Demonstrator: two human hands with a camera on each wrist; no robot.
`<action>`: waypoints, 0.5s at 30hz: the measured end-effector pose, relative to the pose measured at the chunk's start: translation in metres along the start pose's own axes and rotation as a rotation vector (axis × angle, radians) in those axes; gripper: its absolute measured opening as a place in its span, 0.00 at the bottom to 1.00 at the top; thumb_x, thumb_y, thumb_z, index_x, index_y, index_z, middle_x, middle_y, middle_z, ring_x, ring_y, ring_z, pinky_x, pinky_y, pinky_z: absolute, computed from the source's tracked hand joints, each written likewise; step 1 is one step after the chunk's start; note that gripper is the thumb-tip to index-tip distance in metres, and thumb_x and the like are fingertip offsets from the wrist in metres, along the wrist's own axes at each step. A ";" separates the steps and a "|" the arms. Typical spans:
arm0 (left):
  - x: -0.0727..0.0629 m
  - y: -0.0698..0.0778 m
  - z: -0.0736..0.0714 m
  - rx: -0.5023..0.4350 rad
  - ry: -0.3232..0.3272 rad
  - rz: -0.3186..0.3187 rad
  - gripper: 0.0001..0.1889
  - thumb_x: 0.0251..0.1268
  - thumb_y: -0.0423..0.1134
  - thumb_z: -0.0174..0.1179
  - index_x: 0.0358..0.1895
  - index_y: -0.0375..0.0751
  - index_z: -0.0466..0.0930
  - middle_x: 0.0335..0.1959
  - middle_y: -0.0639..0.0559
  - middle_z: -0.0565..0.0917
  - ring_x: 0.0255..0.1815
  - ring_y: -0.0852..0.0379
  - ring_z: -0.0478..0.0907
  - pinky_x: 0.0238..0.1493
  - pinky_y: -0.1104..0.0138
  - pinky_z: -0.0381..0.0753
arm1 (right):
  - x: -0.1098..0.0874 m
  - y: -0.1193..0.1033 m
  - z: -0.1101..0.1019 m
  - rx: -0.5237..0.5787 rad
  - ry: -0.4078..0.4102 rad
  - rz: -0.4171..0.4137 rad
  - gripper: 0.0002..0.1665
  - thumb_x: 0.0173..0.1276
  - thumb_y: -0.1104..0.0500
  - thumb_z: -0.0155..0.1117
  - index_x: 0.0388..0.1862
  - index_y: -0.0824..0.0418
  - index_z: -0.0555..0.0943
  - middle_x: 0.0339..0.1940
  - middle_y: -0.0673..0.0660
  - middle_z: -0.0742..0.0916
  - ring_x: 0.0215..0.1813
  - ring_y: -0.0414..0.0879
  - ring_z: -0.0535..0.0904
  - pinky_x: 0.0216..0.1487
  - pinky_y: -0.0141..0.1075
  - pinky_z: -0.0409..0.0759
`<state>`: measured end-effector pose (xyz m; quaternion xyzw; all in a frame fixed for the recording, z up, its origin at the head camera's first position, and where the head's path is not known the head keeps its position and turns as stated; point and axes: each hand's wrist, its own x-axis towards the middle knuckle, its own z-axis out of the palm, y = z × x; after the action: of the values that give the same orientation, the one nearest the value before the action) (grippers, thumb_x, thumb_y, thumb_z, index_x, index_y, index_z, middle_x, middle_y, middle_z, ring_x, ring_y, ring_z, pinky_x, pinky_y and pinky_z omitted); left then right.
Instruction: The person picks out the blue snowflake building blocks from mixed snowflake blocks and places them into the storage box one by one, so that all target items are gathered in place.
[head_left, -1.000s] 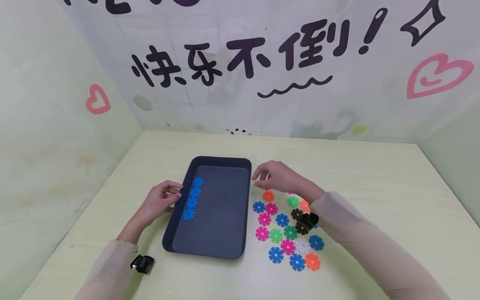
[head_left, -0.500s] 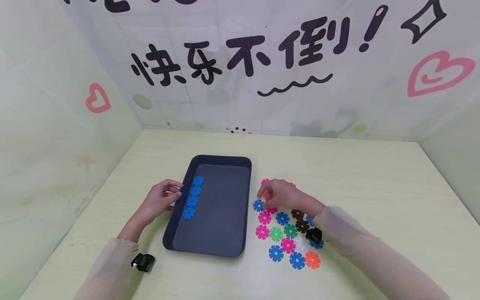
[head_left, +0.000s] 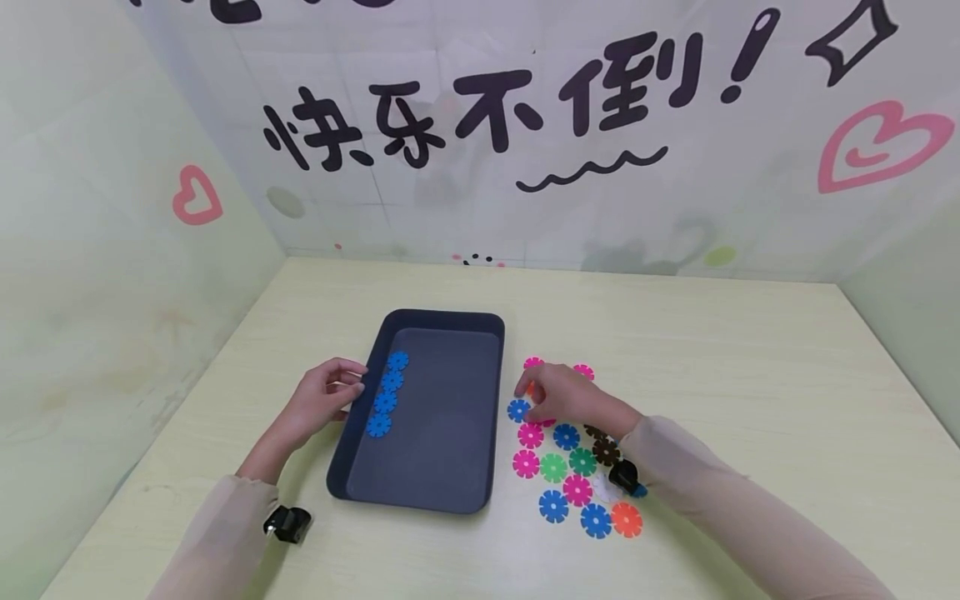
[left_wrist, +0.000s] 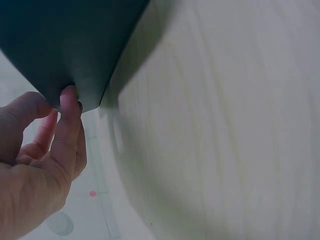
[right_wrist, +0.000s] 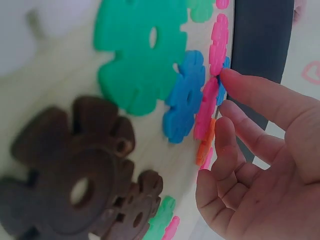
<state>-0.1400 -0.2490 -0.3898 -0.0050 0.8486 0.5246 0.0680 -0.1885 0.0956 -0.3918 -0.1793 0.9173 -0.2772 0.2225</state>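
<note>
My left hand [head_left: 321, 402] holds the left wall of the dark tray [head_left: 498, 433], with fingertips at its rim and outer side in the left wrist view. Inside the tray, several blue snowflake discs form a row along the left. Beyond its right wall, my right hand [head_left: 567, 393] reaches down over the loose discs. Its thumb and forefinger are at the edges of a blue snowflake disc [head_left: 518, 410], which lies flat on the table. In the right wrist view that disc [right_wrist: 222, 92] shows between the two fingertips. The other fingers are curled and hide an orange disc [right_wrist: 206, 145].
Several pink, green, brown, white, orange and blue discs lie around the right hand, including a pink disc [head_left: 526, 463] and a dark green disc [head_left: 582, 461]. A printed wall sheet [head_left: 450, 208] hangs behind the table [head_left: 675, 333]. Side walls stand left and right.
My right hand has come down and toward me from beside the tray's upper right to the blue disc, then nearly stopped. The left hand and tray stay put.
</note>
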 end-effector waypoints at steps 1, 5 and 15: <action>0.000 0.000 0.000 -0.001 -0.001 -0.001 0.16 0.65 0.32 0.54 0.54 0.30 0.68 0.42 0.37 0.75 0.35 0.53 0.75 0.28 0.62 0.78 | 0.000 0.000 0.000 0.000 -0.003 0.002 0.21 0.46 0.61 0.76 0.41 0.56 0.82 0.24 0.52 0.78 0.26 0.46 0.73 0.26 0.32 0.75; 0.000 0.000 0.000 -0.003 -0.003 -0.005 0.16 0.65 0.32 0.54 0.54 0.30 0.68 0.42 0.37 0.75 0.35 0.52 0.74 0.28 0.62 0.78 | 0.000 -0.001 0.000 0.002 -0.015 0.010 0.20 0.46 0.62 0.76 0.40 0.56 0.81 0.22 0.53 0.78 0.24 0.46 0.73 0.25 0.32 0.74; 0.001 -0.002 0.001 0.016 0.003 -0.010 0.15 0.65 0.32 0.54 0.53 0.31 0.69 0.41 0.39 0.75 0.34 0.53 0.74 0.29 0.62 0.78 | -0.002 -0.002 0.002 -0.005 0.013 -0.009 0.20 0.45 0.62 0.76 0.39 0.56 0.80 0.25 0.52 0.77 0.27 0.45 0.73 0.27 0.32 0.75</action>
<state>-0.1405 -0.2492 -0.3916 -0.0094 0.8528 0.5174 0.0695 -0.1853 0.0940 -0.3913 -0.1824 0.9185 -0.2771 0.2150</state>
